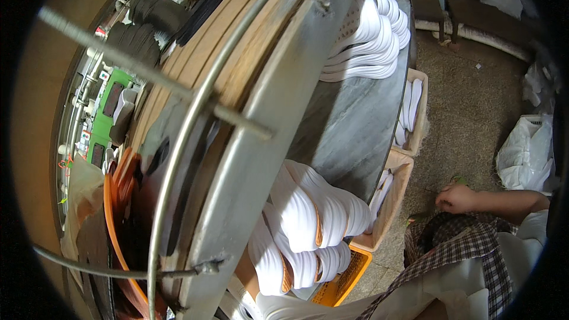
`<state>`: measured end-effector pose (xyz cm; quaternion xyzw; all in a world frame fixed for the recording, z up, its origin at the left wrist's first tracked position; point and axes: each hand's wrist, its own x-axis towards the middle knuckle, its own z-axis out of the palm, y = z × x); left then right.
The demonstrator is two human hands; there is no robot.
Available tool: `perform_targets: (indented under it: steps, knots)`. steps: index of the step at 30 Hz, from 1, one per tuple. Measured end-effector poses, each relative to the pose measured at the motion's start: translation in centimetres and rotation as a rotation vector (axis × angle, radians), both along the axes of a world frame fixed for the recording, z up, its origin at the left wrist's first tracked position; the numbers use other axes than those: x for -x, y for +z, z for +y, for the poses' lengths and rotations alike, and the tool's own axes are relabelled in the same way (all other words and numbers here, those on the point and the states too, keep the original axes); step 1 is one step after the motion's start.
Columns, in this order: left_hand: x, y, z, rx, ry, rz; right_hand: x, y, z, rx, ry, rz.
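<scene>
My right hand (455, 198) is at the right, beside the dark checked apron (495, 255) over my lap. Its fingers are curled in, and whatever they may hold is hidden; a small green bit shows just past the knuckles. My left hand does not show. To the left of my lap, white insole-shaped pieces (302, 213) stand in bundled stacks on a grey tabletop (349, 130), some with brown edges. Another fanned stack of white insole-shaped pieces (379, 41) lies at the table's far end.
Bins with white pieces, one a beige bin (400, 186), stand along the table's right side, above a yellow crate (349, 278). A metal-edged rack (261, 124) with wire rods and layered boards fills the left. A white bag (524, 154) sits on the floor at right.
</scene>
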<state>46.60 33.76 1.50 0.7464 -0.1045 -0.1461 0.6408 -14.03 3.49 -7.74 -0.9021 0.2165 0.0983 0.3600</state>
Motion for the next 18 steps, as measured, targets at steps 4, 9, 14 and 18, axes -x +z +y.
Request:
perform_targets:
  steps: [4,9,14,18]
  knots:
    - [-1.2,1.1,-0.2,0.102,-0.007,0.16,-0.7,-0.3,1.0,0.017,0.103,-0.056]
    - [2.1,4.1,1.7,0.361,0.02,0.477,-0.9,-1.0,1.1,-0.051,0.193,-0.31]
    - [8.7,4.5,6.3,0.046,-0.014,0.331,-3.2,-1.6,1.9,-0.083,0.346,-0.109]
    - [13.4,5.9,10.2,0.27,0.003,0.561,-4.5,-1.4,2.7,-0.108,0.485,-0.179]
